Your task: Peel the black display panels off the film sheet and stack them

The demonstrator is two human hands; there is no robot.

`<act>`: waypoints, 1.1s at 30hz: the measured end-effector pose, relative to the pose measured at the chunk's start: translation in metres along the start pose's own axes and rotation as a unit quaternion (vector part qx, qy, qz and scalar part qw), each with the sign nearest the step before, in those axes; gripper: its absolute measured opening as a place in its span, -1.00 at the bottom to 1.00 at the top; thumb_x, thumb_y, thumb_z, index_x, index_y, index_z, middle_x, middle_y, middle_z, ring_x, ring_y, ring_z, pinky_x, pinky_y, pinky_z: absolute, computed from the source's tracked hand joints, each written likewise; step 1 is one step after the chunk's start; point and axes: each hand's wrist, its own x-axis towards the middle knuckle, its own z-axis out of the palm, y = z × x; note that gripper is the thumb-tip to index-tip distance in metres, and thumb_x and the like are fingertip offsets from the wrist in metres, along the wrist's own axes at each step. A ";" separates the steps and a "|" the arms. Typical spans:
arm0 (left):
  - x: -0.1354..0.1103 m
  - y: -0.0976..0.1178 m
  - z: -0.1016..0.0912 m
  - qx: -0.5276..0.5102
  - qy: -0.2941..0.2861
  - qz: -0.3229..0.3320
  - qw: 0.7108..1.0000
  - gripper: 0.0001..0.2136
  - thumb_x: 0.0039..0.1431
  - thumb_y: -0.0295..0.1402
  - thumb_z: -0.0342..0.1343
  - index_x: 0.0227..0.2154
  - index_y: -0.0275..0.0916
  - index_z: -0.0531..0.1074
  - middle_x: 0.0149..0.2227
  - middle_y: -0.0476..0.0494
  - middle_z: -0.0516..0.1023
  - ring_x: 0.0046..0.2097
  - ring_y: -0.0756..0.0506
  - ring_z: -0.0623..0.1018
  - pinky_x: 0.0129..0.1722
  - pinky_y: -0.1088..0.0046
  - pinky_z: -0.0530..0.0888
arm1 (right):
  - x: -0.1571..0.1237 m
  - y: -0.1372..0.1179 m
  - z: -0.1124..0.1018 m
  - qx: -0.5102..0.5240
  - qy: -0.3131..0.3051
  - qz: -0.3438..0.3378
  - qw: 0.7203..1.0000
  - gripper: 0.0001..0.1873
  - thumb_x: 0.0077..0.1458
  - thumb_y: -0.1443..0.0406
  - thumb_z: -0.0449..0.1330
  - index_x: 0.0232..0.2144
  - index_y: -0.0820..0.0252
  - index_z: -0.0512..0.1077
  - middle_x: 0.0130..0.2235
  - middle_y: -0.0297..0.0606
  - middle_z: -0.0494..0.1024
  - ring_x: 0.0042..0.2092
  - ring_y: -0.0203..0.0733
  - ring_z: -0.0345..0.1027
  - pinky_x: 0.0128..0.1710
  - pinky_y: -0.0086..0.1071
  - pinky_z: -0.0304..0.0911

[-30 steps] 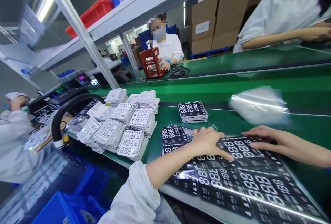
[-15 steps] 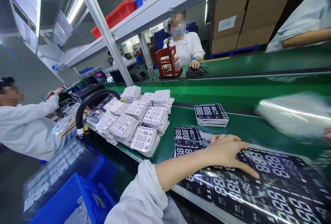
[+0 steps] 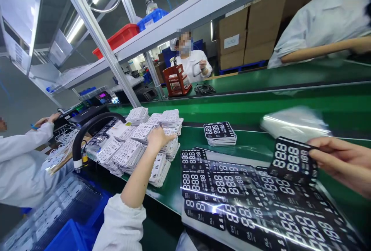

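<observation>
My right hand (image 3: 339, 162) pinches the edge of a black printed label (image 3: 290, 160) with segment digits, raised and tilted above the label sheet. The large sheet of black labels (image 3: 237, 200) lies on the green bench, shiny with glare. My left hand (image 3: 159, 139) is over the stacks of white printed panels (image 3: 127, 152), touching or just above them; its thumb is spread to the right and its other fingertips are partly hidden. Behind the sheet sits a short stack of panels (image 3: 220, 133) with a black-label face on top.
Clear plastic film (image 3: 292, 121) lies at the back right. A black flexible hose (image 3: 84, 127) arches at the left of the stacks. Blue bins (image 3: 69, 235) stand below the bench edge. Co-workers sit across the bench and at left; a metal shelf (image 3: 179, 9) spans above.
My left hand has left the label sheet and moved left to the white panels. My right hand has come into view holding a black label. The camera view has shifted rightward.
</observation>
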 end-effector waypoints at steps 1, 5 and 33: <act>0.001 -0.003 0.001 -0.004 0.003 0.003 1.000 -0.56 -0.49 -0.35 0.46 -0.54 -0.25 0.30 -0.24 -0.44 0.48 0.07 -0.57 0.33 0.07 -0.13 0.16 | -0.003 -0.008 0.006 0.030 -0.022 0.025 0.999 -0.50 -0.54 -0.13 0.40 -0.56 0.02 0.46 -0.53 -0.10 0.38 -0.55 -0.19 0.21 -0.63 -0.25 0.14; -0.020 0.006 0.004 0.001 0.056 0.056 0.997 -0.29 -0.34 -0.37 0.38 -0.02 -0.38 0.29 -0.03 -0.49 0.35 0.14 -0.51 0.24 0.12 -0.06 0.14 | -0.012 -0.028 0.025 0.124 -0.061 0.071 0.988 -0.53 -0.45 -0.05 0.42 -0.56 0.09 0.41 -0.52 -0.20 0.37 -0.52 -0.23 0.23 -0.59 -0.34 0.22; -0.100 0.080 0.135 -0.633 -0.625 -0.118 0.442 -0.48 0.27 -0.09 -0.31 0.16 -0.28 0.16 0.09 -0.35 0.34 0.04 -0.33 0.38 0.00 -0.16 0.26 | -0.018 -0.021 0.043 0.012 0.121 -0.153 0.981 -0.64 -0.17 0.10 0.38 -0.55 0.19 0.32 -0.54 -0.36 0.42 -0.51 -0.33 0.29 -0.55 -0.46 0.25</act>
